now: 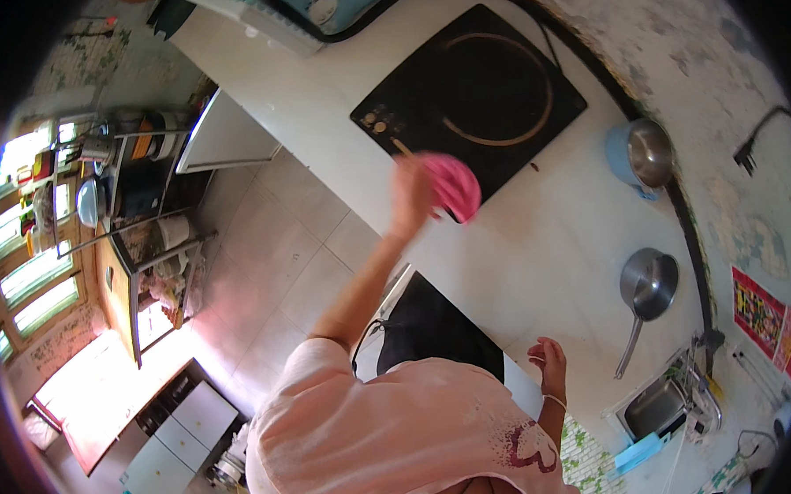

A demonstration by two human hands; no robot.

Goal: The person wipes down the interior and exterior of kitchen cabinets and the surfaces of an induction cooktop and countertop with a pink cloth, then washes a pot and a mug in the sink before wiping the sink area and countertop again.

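My left hand is closed on a bright pink cloth, pressed to the near corner of a black induction cooktop. The cloth overlaps the cooktop's edge and the white countertop beside it. A ring is marked on the glass, and round controls sit at its left corner, close to my hand. My right hand hangs near my body over the counter's front edge, fingers loosely bent and apart, holding nothing. Some fingers of my left hand are hidden by the cloth.
Right along the wall stand a blue-sided pot and a steel saucepan with its handle toward me. A small sink lies at the lower right. A black-rimmed blue tray sits at the top. Shelving stands far left.
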